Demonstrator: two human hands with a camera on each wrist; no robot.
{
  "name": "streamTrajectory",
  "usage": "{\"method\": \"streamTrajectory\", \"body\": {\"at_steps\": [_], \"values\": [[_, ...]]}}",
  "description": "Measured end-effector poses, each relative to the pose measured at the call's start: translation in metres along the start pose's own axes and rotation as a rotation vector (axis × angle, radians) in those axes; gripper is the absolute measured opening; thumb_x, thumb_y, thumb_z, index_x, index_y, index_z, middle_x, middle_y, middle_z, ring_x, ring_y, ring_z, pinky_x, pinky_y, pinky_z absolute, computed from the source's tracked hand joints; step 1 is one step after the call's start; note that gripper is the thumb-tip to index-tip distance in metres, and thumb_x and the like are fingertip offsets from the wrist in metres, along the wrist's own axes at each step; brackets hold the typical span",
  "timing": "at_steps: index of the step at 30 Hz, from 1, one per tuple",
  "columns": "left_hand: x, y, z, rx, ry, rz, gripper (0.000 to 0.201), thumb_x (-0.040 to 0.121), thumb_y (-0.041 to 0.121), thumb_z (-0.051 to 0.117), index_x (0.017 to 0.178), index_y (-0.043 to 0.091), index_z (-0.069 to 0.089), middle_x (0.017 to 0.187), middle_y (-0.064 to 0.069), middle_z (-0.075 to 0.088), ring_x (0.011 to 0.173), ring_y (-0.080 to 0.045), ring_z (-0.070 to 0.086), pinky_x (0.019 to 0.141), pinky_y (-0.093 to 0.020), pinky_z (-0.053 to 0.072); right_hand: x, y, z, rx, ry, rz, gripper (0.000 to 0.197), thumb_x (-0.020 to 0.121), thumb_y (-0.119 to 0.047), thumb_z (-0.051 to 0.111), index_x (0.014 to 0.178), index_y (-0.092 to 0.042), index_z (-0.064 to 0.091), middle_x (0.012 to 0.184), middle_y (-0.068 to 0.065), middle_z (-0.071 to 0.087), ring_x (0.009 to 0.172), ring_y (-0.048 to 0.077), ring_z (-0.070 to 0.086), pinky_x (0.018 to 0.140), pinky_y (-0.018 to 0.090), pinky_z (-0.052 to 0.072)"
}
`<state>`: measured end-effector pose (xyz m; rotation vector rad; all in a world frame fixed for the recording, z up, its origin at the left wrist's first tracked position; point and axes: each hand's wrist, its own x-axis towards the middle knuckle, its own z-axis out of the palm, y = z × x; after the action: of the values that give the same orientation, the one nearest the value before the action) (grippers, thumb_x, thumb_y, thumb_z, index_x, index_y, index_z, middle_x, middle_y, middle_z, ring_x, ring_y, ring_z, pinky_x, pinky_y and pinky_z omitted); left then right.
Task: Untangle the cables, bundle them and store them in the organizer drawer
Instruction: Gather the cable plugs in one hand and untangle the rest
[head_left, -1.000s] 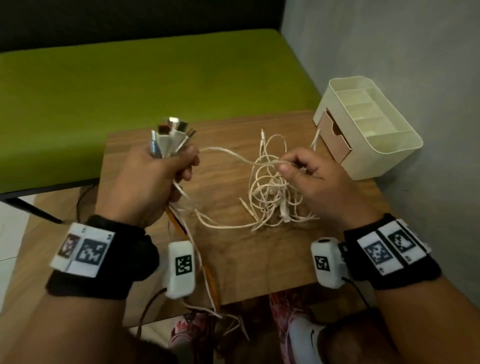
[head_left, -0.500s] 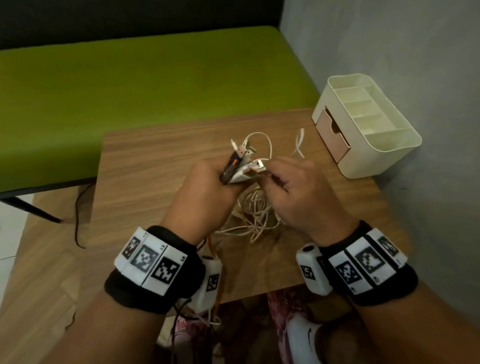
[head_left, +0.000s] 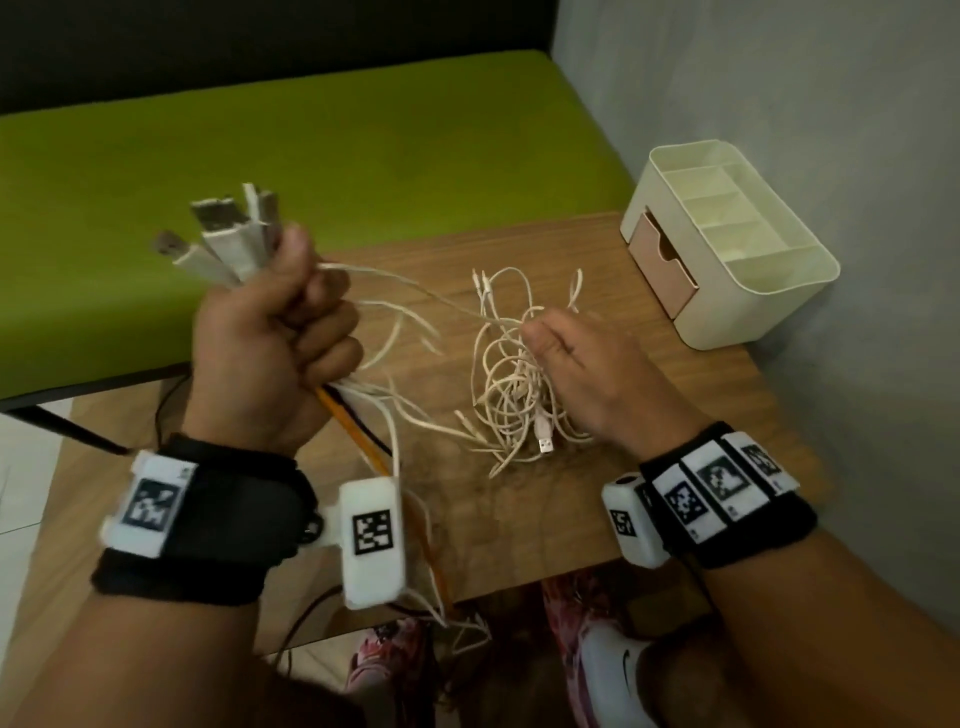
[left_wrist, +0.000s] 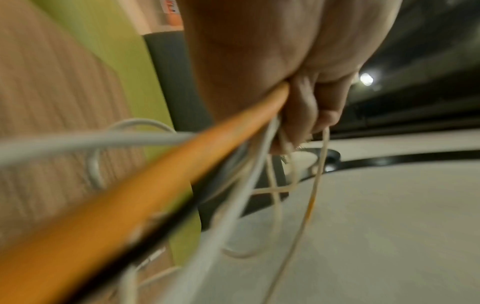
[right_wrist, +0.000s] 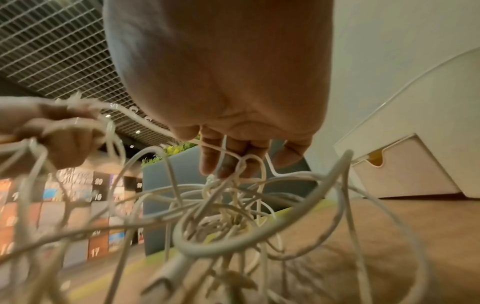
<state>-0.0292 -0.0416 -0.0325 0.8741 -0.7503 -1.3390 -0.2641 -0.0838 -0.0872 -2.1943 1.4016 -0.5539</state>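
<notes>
Both hands busy: left hand (head_left: 270, 343) fisted round cable plugs (head_left: 228, 236); right hand (head_left: 587, 369) fingers pinching tangled cables (head_left: 506, 395).

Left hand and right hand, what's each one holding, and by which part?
Left hand grips the cables just below their USB plugs. Right hand pinches a strand at the top of the tangle.

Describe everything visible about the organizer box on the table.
The organizer is a cream box that looks like plastic, standing upright at the table's far right corner by the grey wall. Its open top is split by dividers into several compartments, which look empty. A small tan drawer with a notch pull sits shut in its front. Neither hand touches it.
</notes>
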Motion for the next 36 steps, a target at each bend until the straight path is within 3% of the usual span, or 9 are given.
{"method": "streamTrajectory", "body": {"at_steps": [3, 6, 9, 12, 17, 22, 25, 33, 36], "values": [[0.005, -0.003, -0.012, 0.224, 0.152, -0.014, 0.029, 0.096, 0.024, 0.055, 0.067, 0.023, 0.051, 0.058, 0.009, 0.035, 0.042, -0.005, 0.021, 0.037, -0.018, 0.019, 0.000, 0.001, -0.005, 0.230, 0.130, 0.020, 0.031, 0.104, -0.036, 0.044, 0.090, -0.014, 0.062, 0.076, -0.004, 0.058, 0.070, 0.007, 0.053, 0.063, 0.027, 0.043], [0.008, -0.019, -0.011, 1.074, 0.218, -0.059, 0.018, 0.092, 0.027, 0.065, 0.074, 0.023, 0.067, 0.063, 0.006, 0.057, 0.053, -0.014, 0.049, 0.050, -0.022, 0.037, 0.001, -0.003, -0.003, 0.264, 0.222, -0.071, 0.019, 0.101, -0.024, 0.054, 0.090, -0.015, 0.065, 0.074, -0.012, 0.057, 0.070, -0.001, 0.053, 0.060, 0.013, 0.037], [0.006, -0.030, -0.001, 1.462, 0.231, 0.126, 0.016, 0.093, 0.026, 0.064, 0.104, 0.016, 0.069, 0.104, -0.005, 0.068, 0.090, -0.024, 0.063, 0.076, -0.019, 0.047, 0.004, 0.002, 0.005, 0.108, 0.232, -0.173, 0.021, 0.099, -0.024, 0.056, 0.093, -0.011, 0.070, 0.082, -0.005, 0.062, 0.079, 0.011, 0.055, 0.072, 0.029, 0.045], [0.002, -0.035, 0.019, 1.282, 0.181, 0.251, 0.022, 0.093, 0.018, 0.064, 0.115, 0.021, 0.067, 0.107, 0.004, 0.069, 0.095, -0.016, 0.062, 0.076, -0.031, 0.049, 0.004, 0.003, 0.012, -0.065, 0.214, -0.219, 0.030, 0.097, -0.034, 0.049, 0.090, -0.013, 0.069, 0.085, -0.002, 0.063, 0.081, 0.018, 0.055, 0.077, 0.042, 0.045], [-0.003, -0.056, 0.037, 1.093, -0.087, 0.044, 0.019, 0.091, 0.021, 0.066, 0.072, 0.021, 0.063, 0.063, 0.016, 0.064, 0.057, 0.000, 0.054, 0.053, -0.023, 0.041, 0.001, -0.010, 0.014, -0.098, 0.260, -0.329, 0.023, 0.093, -0.025, 0.050, 0.092, -0.010, 0.067, 0.084, 0.001, 0.061, 0.080, 0.020, 0.053, 0.071, 0.037, 0.039], [0.003, -0.046, 0.035, 0.983, -0.183, -0.047, 0.021, 0.093, 0.030, 0.063, 0.081, 0.014, 0.067, 0.074, -0.003, 0.071, 0.068, -0.024, 0.064, 0.063, -0.039, 0.047, -0.002, -0.012, 0.009, -0.198, 0.357, -0.357, 0.021, 0.094, -0.023, 0.050, 0.088, -0.009, 0.064, 0.081, 0.000, 0.057, 0.076, 0.013, 0.041, 0.070, 0.028, 0.024], [0.002, -0.045, 0.036, 0.866, -0.179, -0.058, 0.028, 0.095, 0.030, 0.060, 0.070, 0.018, 0.054, 0.054, 0.006, 0.050, 0.047, -0.012, 0.042, 0.049, -0.028, 0.034, -0.003, -0.015, 0.005, -0.162, 0.386, -0.368, 0.028, 0.098, -0.032, 0.048, 0.088, -0.012, 0.065, 0.080, -0.003, 0.058, 0.075, 0.013, 0.045, 0.069, 0.032, 0.028], [0.001, -0.017, 0.012, -0.073, -0.288, -0.031, 0.032, 0.089, 0.032, 0.062, 0.074, 0.016, 0.038, 0.063, 0.002, 0.028, 0.040, -0.005, 0.021, 0.035, -0.015, 0.018, 0.002, 0.012, 0.006, -0.300, 0.043, 0.013, 0.020, 0.096, -0.050, 0.048, 0.098, -0.032, 0.056, 0.100, -0.017, 0.052, 0.099, 0.008, 0.041, 0.082, 0.037, 0.018], [0.001, -0.011, 0.003, -0.148, -0.253, -0.042, 0.033, 0.093, 0.035, 0.051, 0.071, 0.018, 0.033, 0.061, 0.006, 0.028, 0.038, -0.005, 0.017, 0.034, -0.018, 0.015, 0.004, 0.010, 0.005, -0.238, 0.050, -0.011, 0.020, 0.094, -0.051, 0.053, 0.102, -0.034, 0.058, 0.103, -0.018, 0.052, 0.102, 0.007, 0.042, 0.082, 0.034, 0.014]]}}
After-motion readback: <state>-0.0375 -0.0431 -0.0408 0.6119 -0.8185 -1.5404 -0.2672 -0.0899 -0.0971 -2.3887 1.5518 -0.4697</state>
